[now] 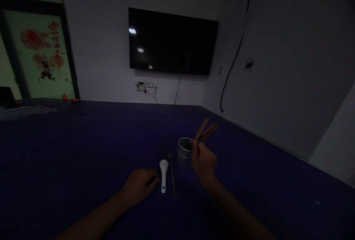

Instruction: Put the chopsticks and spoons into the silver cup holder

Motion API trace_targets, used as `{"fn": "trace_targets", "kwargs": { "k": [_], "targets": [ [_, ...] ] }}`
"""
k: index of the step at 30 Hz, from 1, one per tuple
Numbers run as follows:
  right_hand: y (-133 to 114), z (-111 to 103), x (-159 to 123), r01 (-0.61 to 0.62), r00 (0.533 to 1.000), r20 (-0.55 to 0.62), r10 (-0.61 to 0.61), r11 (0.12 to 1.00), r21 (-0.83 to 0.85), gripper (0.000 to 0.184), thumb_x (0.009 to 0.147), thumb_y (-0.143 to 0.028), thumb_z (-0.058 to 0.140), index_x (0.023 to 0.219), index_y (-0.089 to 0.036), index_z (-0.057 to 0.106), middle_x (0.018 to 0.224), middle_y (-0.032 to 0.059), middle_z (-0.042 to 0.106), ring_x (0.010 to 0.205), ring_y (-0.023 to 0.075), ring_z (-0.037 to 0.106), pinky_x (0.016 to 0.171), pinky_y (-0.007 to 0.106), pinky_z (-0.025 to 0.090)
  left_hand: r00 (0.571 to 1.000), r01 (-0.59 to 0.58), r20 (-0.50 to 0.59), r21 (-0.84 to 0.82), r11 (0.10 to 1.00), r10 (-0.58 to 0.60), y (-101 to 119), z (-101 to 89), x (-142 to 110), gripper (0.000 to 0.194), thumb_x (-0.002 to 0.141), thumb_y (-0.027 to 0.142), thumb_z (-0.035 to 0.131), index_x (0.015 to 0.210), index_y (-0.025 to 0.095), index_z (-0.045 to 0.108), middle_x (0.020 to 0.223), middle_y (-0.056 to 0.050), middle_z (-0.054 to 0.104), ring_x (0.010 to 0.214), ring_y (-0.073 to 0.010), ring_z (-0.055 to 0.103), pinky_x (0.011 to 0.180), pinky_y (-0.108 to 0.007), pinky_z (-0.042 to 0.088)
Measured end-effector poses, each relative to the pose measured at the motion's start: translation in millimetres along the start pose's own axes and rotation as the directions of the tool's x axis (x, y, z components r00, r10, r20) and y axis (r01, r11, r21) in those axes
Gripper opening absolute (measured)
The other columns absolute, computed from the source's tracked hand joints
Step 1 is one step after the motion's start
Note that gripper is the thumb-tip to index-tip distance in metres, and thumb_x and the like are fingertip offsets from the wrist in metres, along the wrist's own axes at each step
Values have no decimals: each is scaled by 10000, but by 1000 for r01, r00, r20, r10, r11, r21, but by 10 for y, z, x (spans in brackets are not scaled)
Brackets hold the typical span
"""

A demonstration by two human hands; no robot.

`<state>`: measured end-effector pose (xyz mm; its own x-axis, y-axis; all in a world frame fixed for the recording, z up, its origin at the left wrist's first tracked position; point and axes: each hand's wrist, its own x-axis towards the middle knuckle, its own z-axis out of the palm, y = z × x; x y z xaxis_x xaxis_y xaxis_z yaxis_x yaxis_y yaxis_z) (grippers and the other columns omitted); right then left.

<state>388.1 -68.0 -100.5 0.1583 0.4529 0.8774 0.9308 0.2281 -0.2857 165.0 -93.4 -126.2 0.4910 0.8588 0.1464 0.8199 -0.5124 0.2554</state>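
Several wooden chopsticks (206, 131) stick up out of my right hand (204, 160), whose fingers are closed round them. Just left of that hand stands a grey metal utensil holder (183, 156), upright, with small holes in its side; my hand partly covers its right side. A white spoon (163, 175) lies on the dark blue surface with its bowl pointing away from me. Beside it, to the right, rests a long thin metal utensil (172, 175). My left hand (142, 182) lies on the surface left of the spoon, fingers curled; whether they hold anything is hidden.
The dark blue surface (91, 151) reaches back to a wall with a black television (172, 42). A black cable (235, 66) hangs down the right wall. Clear plastic wrapping (26, 113) lies at the far left, and small orange things (74, 100) sit near the door.
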Motion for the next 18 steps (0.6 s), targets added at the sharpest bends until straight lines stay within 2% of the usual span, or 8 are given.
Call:
{"fn": "trace_targets", "kwargs": {
  "k": [5,10,15,18],
  "targets": [
    [-2,8,-1,-26,992,123,41,992,-127,468,927,-395,313,659,-175,627,581,43,629,470,132,533,481,253,237,1000,-8,-17,-2,1000,8,-16,29,5,215,864,305,409,878,221,607,836,-20,681,748,-152,615,613,-235,387],
    [-34,-9,15,-31,979,188,82,965,-261,388,871,-378,435,603,-188,643,585,48,647,470,138,545,463,262,203,1000,-14,-21,-7,1000,13,-15,35,7,224,866,299,398,888,224,607,844,-18,684,753,-151,617,618,-238,386],
    [-52,-22,21,-49,977,188,96,969,-240,270,823,-395,511,723,-212,684,599,37,656,498,159,570,461,256,221,1000,-13,-13,-4,1000,13,-12,32,9,213,860,302,406,866,225,604,828,-18,681,756,-153,616,613,-235,385],
    [-52,-29,26,-53,978,185,91,977,-204,268,820,-425,516,762,-225,685,618,29,664,513,164,580,466,250,234,1000,0,-8,4,1000,0,-17,38,11,209,858,301,407,858,225,602,798,-12,678,746,-149,614,610,-229,385]
  ]
}}
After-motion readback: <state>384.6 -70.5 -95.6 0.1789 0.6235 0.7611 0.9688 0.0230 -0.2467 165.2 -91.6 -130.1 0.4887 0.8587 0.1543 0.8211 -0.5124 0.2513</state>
